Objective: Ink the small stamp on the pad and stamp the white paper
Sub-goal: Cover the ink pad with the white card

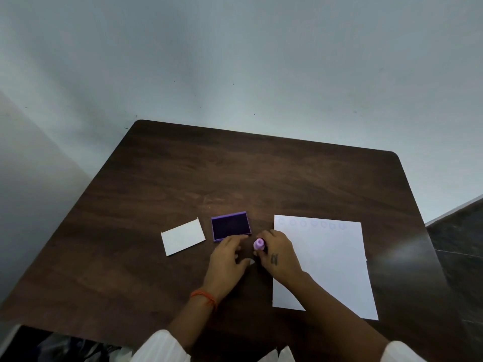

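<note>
Stamp held just short of the open pad
Right hand [279,253] grips the small stamp [259,243]; left hand [230,253] loosely curled, empty, near ink pad [230,226]; a tilted press risks patchy marks on white paper [329,267]

Lilac stamp [259,243], purple-framed dark pad [231,226], white paper [324,265].

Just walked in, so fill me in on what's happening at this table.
A person is stamping at a dark wooden table. The right hand grips a small purple round-topped stamp, held between the open purple ink pad and the large white paper sheet. The left hand rests by the pad's near edge. A faint row of stamp marks runs along the sheet's far edge. A small white card lies left of the pad.
</note>
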Motion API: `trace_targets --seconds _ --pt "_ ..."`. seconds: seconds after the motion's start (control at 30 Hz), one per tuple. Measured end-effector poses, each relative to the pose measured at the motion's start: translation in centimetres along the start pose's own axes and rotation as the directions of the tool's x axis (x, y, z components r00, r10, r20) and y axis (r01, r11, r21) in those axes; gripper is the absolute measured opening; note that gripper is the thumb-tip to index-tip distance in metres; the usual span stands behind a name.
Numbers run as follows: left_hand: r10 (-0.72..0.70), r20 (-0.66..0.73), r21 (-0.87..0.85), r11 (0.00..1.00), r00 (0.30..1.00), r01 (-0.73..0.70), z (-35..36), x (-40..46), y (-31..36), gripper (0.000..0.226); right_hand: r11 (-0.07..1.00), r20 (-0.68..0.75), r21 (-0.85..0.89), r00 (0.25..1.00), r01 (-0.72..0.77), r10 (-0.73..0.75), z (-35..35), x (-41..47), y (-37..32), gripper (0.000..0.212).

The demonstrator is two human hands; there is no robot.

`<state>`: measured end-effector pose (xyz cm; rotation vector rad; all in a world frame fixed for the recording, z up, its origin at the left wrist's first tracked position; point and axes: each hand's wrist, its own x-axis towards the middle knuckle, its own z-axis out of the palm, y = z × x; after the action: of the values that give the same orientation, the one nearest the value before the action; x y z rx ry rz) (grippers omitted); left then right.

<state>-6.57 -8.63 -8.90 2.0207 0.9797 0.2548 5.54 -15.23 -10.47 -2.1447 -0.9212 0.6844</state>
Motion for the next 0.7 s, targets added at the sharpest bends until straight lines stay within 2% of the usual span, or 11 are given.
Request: trace_targets --seconds 0.1,0.13,0.2,0.27,0.3,0.4,0.53,0.6,0.7 --pt "0.004 0.002 -0.001 1.0 1.0 -0.004 -0.1 -0.1 -0.2 0.054 0.998 0.028 -0.046 0.998 0.052 -0.051 -0.7 -0.3 0.1 0.101" --pt "0.007 -0.005 -0.009 1.0 1.0 -0.007 -0.3 -0.2 -0.2 0.053 0.995 0.025 -0.057 0.997 0.076 -0.075 -0.8 -0.4 0.1 0.105" --pt "0.022 -0.032 -0.028 0.999 0.999 -0.023 -0.8 -0.2 -0.3 0.053 0.991 0.013 -0.052 0.993 0.121 -0.12 -1.1 -0.5 -0.5 0.091" --pt "0.038 -0.079 -0.034 0.999 0.996 -0.041 -1.7 -0.3 -0.6 0.053 0.986 -0.015 -0.074 0.988 0.15 -0.152 -1.3 -0.1 -1.3 0.054" --pt "0.044 -0.11 -0.035 0.998 0.993 -0.048 -2.2 -0.3 -0.7 0.053 0.983 -0.024 -0.095 0.986 0.16 -0.163 -1.2 0.2 -1.7 0.044" --pt "0.062 -0.221 -0.019 0.998 0.973 -0.068 -4.0 -0.4 -1.4 0.052 0.958 -0.033 -0.131 0.964 0.256 -0.263 -0.5 1.2 -3.6 0.043" --pt "0.047 -0.319 0.015 0.999 0.947 -0.044 -6.5 -0.6 -3.1 0.051 0.929 0.048 -0.127 0.938 0.347 -0.343 1.3 2.4 -6.5 0.043" --pt "0.037 -0.338 0.069 0.997 0.94 -0.014 -7.6 -0.7 -4.4 0.055 0.908 0.117 -0.156 0.92 0.39 -0.375 2.6 2.9 -7.8 0.047" --pt "-0.038 -0.294 0.133 0.988 0.955 0.08 -8.8 -0.8 -6.3 0.065 0.87 0.235 -0.192 0.882 0.455 -0.41 4.7 3.3 -9.0 0.057"
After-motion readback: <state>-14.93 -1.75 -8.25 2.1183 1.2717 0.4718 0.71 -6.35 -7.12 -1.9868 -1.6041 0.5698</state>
